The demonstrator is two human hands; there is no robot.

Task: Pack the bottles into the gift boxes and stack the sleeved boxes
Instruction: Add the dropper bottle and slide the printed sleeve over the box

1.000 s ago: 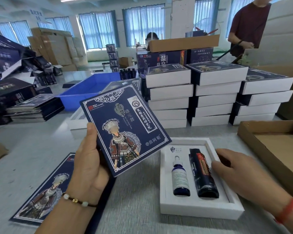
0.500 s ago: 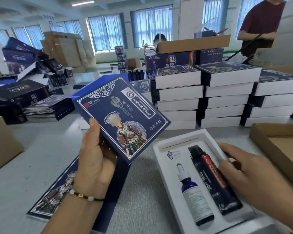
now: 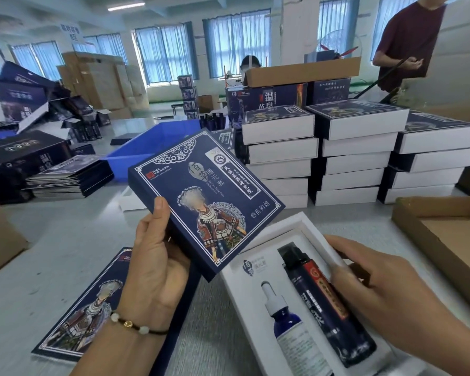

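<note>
A dark blue sleeve (image 3: 205, 202), printed with white ornamental borders, Chinese text and a figure in an embroidered costume with a silver headdress, is held tilted above the grey table (image 3: 38, 253). The left hand (image 3: 158, 267) grips its lower left corner, thumb pressed on the printed face and fingers curled behind (they are hidden by the sleeve). A beaded cord bracelet (image 3: 132, 324) circles that wrist.

Just to the right lies an open white gift box (image 3: 291, 229) with two bottles in its moulded tray — a blue dropper bottle (image 3: 293, 329) with a white cap, and beside it a taller black bottle (image 3: 326, 302) with a red and gold label. The right hand (image 3: 385, 291) grips the box's right edge, thumb reaching over the rim toward the black bottle; its fingertips cannot be seen. The box's near end is cut off by the frame.

A second flat sleeve (image 3: 84, 313) lies on the table under the left forearm. Behind stand stacks of sleeved boxes (image 3: 356, 156), a blue bin (image 3: 152, 142) and a brown carton (image 3: 445, 240) at the right edge.
</note>
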